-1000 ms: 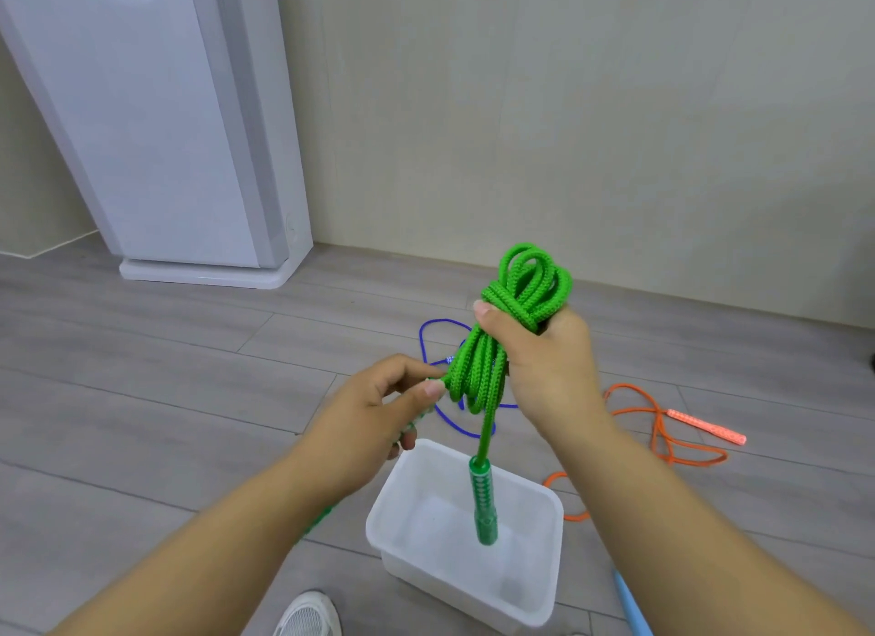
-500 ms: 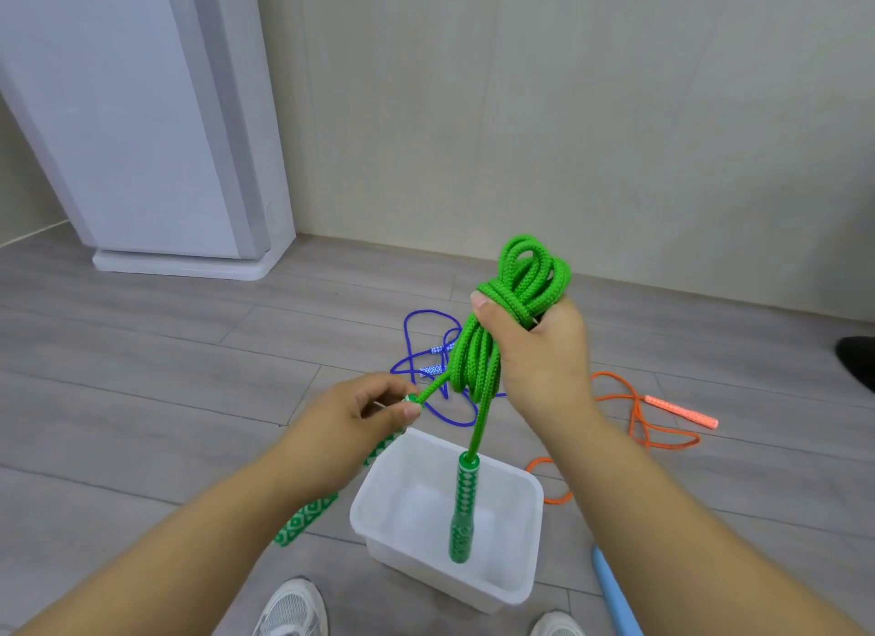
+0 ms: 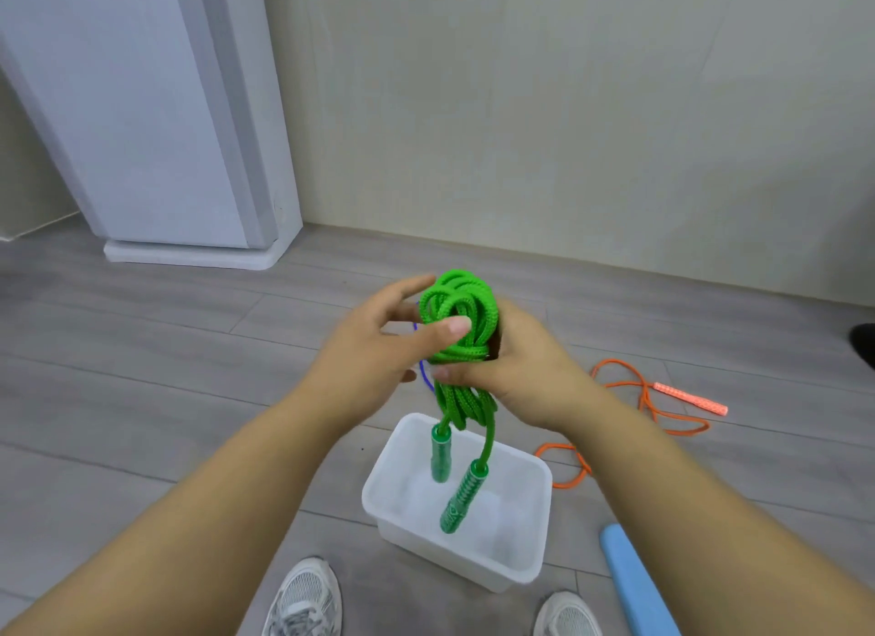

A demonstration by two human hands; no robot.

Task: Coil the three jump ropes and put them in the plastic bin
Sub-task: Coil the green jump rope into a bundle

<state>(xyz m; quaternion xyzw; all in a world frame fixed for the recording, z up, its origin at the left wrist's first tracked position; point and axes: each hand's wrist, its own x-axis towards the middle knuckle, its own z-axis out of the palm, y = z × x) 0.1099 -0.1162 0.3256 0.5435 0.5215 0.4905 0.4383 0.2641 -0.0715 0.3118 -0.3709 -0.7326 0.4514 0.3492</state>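
Observation:
A coiled green jump rope (image 3: pixel 458 313) hangs in the air above the white plastic bin (image 3: pixel 535 569), its two green handles (image 3: pixel 457 498) dangling over the bin's inside. My right hand (image 3: pixel 521 370) grips the coil around its middle. My left hand (image 3: pixel 379 351) is against the coil's left side, thumb pressed across the loops and fingers spread behind them. An orange jump rope (image 3: pixel 648 408) lies loose on the floor to the right. A blue jump rope (image 3: pixel 423 375) shows only as a sliver behind my hands.
A white cabinet (image 3: pixel 156 114) stands at the back left against the beige wall. My two white shoes (image 3: pixel 303 597) are at the bottom edge, either side of the bin. A light blue object (image 3: pixel 634 583) lies at the bottom right. A dark object sits at the right edge.
My left hand let go of the rope's tail and rose to the coil. The second handle now hangs beside the first over the bin. The view shifted left.

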